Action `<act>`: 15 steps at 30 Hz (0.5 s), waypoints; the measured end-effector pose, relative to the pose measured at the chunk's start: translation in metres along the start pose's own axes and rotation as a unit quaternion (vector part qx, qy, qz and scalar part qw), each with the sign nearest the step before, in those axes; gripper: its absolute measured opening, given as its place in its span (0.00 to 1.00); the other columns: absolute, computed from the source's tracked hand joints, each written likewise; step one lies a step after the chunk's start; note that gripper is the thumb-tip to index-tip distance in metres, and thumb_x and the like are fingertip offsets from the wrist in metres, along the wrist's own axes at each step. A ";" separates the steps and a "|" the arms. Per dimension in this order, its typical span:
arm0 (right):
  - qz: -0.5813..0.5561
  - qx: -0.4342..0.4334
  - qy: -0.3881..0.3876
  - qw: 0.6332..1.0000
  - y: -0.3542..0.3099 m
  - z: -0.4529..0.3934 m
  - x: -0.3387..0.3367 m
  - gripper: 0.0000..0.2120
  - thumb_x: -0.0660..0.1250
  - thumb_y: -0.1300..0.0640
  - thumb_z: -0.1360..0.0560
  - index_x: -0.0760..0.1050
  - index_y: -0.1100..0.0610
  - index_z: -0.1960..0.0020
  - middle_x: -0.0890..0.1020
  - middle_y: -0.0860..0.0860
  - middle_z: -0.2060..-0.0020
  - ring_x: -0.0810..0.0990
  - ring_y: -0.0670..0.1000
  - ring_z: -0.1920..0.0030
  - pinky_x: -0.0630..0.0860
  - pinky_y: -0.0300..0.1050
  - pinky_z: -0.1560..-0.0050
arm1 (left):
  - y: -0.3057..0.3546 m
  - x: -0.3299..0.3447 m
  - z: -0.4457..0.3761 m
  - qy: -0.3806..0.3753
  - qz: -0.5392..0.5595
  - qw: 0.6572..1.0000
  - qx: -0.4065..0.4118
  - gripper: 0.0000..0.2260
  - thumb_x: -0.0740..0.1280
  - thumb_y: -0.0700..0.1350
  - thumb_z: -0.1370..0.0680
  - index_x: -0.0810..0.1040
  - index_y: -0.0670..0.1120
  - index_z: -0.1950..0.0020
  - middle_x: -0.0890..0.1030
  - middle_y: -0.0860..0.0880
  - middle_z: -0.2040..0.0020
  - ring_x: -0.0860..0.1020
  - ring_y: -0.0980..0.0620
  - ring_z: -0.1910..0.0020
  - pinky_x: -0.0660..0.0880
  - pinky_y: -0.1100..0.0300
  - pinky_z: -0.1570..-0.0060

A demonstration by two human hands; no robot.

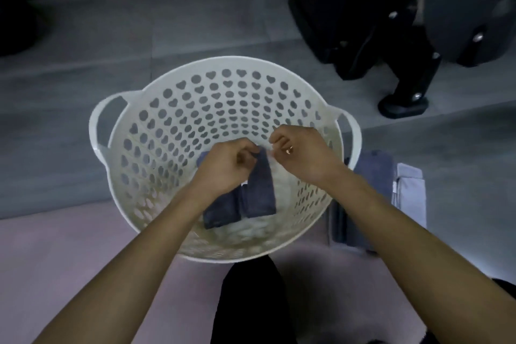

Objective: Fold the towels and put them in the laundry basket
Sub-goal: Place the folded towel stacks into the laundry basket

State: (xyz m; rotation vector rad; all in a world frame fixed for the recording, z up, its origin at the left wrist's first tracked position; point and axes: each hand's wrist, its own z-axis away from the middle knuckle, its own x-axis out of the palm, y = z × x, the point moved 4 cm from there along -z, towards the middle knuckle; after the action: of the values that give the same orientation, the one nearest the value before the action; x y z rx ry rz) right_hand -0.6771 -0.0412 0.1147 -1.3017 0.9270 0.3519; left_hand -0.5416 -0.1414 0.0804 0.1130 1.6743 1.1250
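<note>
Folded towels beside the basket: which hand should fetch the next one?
Right, probably. The folded towels lie on the floor just outside the basket on the right hand's side; the left hand grips the dark towel inside.

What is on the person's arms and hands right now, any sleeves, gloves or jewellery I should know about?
Both forearms are bare as far up as the view shows; no sleeves, gloves or watch appear. The left hand carries nothing on its fingers that can be seen. The right hand wears a small metallic ring on one finger. The picture is dim, so finer detail of the ring cannot be told.
</note>
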 end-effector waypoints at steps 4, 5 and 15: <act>-0.011 -0.015 0.055 0.998 -0.010 0.064 -0.051 0.07 0.68 0.63 0.27 0.80 0.58 0.50 0.81 0.46 0.59 0.79 0.44 0.59 0.74 0.31 0.55 | 0.071 -0.001 0.036 0.031 0.057 0.997 0.032 0.11 0.66 0.36 0.25 0.80 0.50 0.50 0.83 0.53 0.57 0.80 0.58 0.57 0.75 0.67 0.53; -0.019 -0.013 0.068 0.997 -0.009 0.081 -0.062 0.06 0.68 0.64 0.27 0.80 0.58 0.50 0.81 0.46 0.60 0.79 0.44 0.59 0.75 0.32 0.55 | 0.089 0.002 0.044 0.035 0.078 0.996 0.041 0.10 0.66 0.36 0.25 0.80 0.50 0.50 0.83 0.53 0.58 0.80 0.58 0.58 0.75 0.67 0.53; -0.037 0.120 0.160 0.979 0.122 0.186 -0.115 0.07 0.66 0.65 0.26 0.81 0.58 0.53 0.83 0.50 0.60 0.80 0.46 0.62 0.70 0.26 0.60 | 0.197 0.099 0.057 0.014 0.119 0.988 0.094 0.08 0.67 0.34 0.26 0.83 0.46 0.54 0.83 0.49 0.61 0.81 0.50 0.60 0.75 0.67 0.57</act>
State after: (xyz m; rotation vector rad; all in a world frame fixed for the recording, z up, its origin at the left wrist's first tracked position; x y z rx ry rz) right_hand -0.7604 0.1948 0.1168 -1.1839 1.1491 -0.0324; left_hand -0.6246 0.0584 0.1518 0.4287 1.8251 1.1434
